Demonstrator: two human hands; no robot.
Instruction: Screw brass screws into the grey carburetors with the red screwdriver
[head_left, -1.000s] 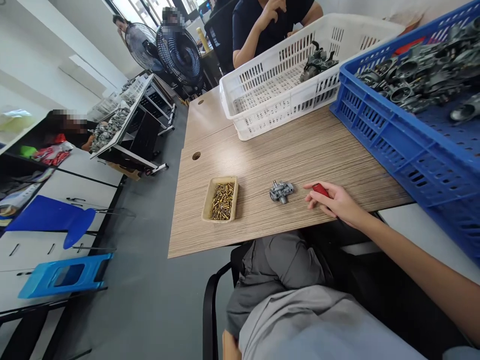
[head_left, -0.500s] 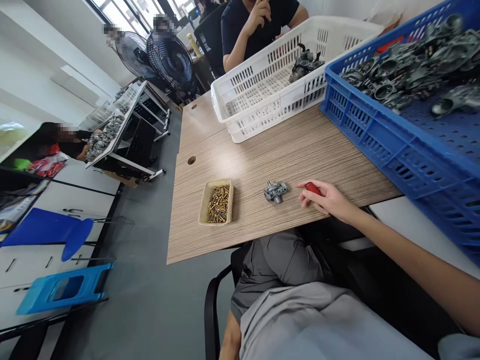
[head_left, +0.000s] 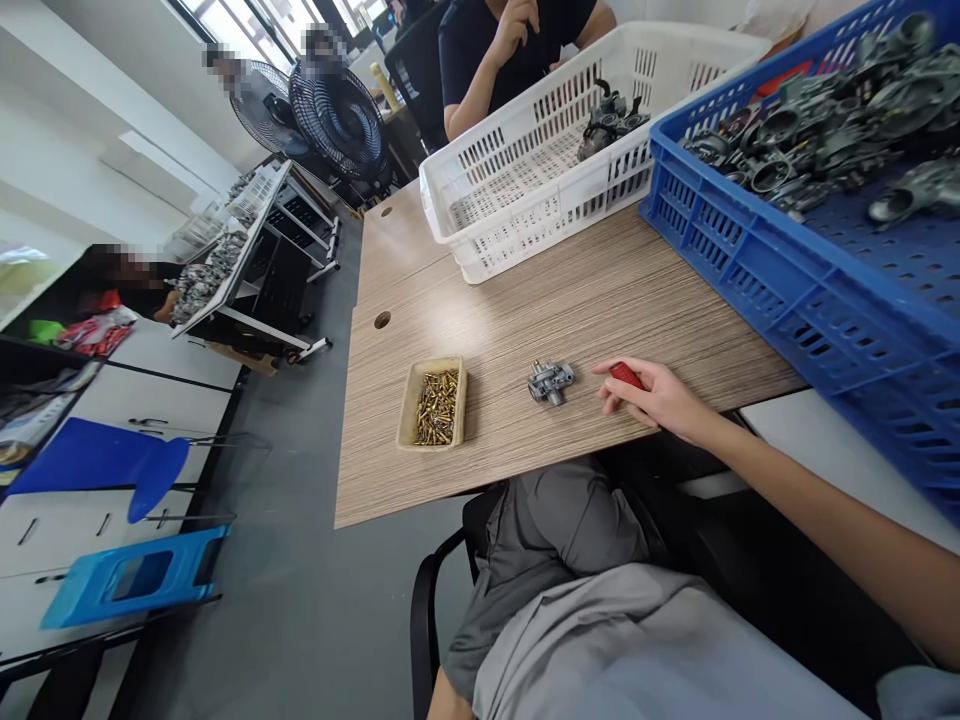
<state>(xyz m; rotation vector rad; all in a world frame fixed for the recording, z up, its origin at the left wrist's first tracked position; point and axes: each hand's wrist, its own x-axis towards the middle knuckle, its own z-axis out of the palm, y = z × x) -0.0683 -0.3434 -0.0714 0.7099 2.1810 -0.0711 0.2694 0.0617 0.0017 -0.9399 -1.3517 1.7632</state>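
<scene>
My right hand (head_left: 651,398) rests on the wooden table (head_left: 570,300) near its front edge, fingers curled round a red-handled tool (head_left: 624,375). Just left of the fingertips, untouched, lies a small grey metal carburetor part (head_left: 550,381). Farther left sits a small tan tray (head_left: 437,405) full of brass screws. My left hand is out of view.
A white slotted basket (head_left: 525,200) with one metal part stands at the back. A blue crate (head_left: 810,260) of several metal castings fills the right side. A person in a dark shirt (head_left: 510,40) sits behind the basket. Fans, other benches and blue stools stand to the left.
The view drifted slightly; my right hand and the things on the table have stayed where they were.
</scene>
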